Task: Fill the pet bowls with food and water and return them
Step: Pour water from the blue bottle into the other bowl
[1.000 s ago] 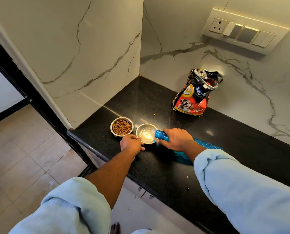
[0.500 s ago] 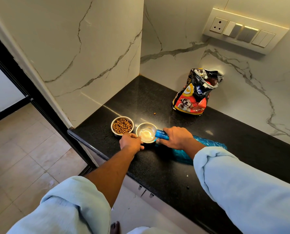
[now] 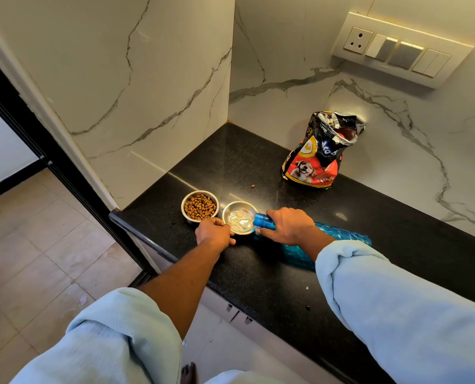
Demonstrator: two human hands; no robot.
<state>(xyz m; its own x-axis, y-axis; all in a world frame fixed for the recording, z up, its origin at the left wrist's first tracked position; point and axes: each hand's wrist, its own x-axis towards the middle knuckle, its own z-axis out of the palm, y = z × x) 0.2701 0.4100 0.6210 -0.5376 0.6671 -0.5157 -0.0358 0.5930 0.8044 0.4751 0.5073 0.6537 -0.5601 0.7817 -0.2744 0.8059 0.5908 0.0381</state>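
Two small steel bowls stand side by side near the left end of the black counter (image 3: 258, 167). The left bowl (image 3: 200, 207) is full of brown kibble. The right bowl (image 3: 240, 217) holds rippling water. My left hand (image 3: 213, 234) grips the near rim of the water bowl. My right hand (image 3: 289, 225) holds a blue water bottle (image 3: 338, 236) tipped on its side, its mouth over the bowl's right rim. The bottle's body lies low along the counter behind my wrist.
An open dog food bag (image 3: 318, 153) stands against the marble back wall. One loose kibble piece (image 3: 253, 186) lies behind the bowls. A switch panel (image 3: 397, 48) is on the wall. The counter edge drops to a tiled floor (image 3: 37, 245) at the left.
The water in the right bowl now ripples and sits a bit higher. Both hands have stayed almost in place.
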